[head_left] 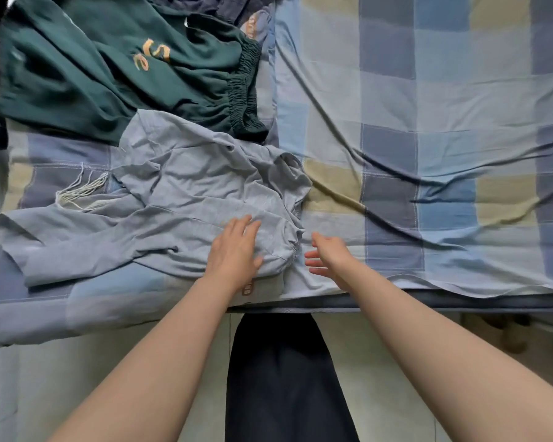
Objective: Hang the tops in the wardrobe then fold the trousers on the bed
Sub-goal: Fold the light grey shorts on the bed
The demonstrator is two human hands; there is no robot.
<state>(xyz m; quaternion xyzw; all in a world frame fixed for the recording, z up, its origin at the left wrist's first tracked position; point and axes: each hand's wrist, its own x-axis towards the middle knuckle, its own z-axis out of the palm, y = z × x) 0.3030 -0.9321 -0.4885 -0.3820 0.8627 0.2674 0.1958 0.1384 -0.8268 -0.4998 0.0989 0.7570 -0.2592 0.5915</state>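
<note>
Nearest the camera, at 6 o'clock, a dark trouser leg (288,378) of the person stands on pale floor tiles (380,362), flanked by two bare forearms reaching toward 12. Under the bed edge at 4 o'clock, blurred brownish shapes sit in shadow; what they are cannot be told. The bed edge (428,303) runs 9 to 3 across the lower middle. The left hand (233,250) lies palm down on the grey-blue trousers (179,199), fingers straight and close together, pressing flat on the cloth near its gathered waistband (296,247). The right hand (328,253) hovers just beside that waistband at its 3 o'clock side, fingers loosely spread and relaxed, gripping nothing; whether the fingertips touch the cloth cannot be told. The trousers lie crumpled on the left half of the bed, legs running out toward 9 o'clock, waist toward centre. A pale frayed fringe of threads (80,189) lies at the 10 o'clock side of the trousers. Further off, at 11 o'clock, dark green trousers (103,68) with orange lettering and an elastic waist overlap the far edge of the grey-blue pair, crowding that side. Beyond them at 12, a dark navy garment (217,6) is only partly in view. The checked blue, grey and tan bedsheet (444,122) stretches wrinkled from 1 to 3 o'clock.
</note>
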